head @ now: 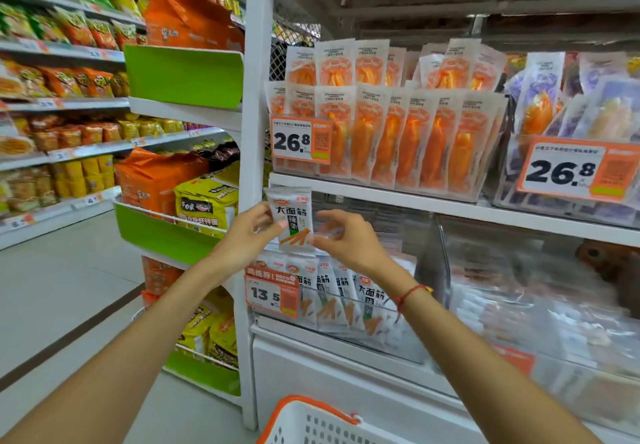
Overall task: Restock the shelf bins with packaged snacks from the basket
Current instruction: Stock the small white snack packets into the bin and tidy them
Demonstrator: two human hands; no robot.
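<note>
Centre frame, the left hand [246,232] pinches a white snack packet [292,218] upright above the clear bin [346,308] of matching packets; right hand [343,239] fingers curl at its edge. White basket [311,423] sits bottom centre.

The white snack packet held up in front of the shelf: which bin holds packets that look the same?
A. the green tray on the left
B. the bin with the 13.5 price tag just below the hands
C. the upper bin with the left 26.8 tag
B: the held packet, pinched by the left hand, shares its white wrapper and orange sticks with the packets in the 13.5 bin.
</note>
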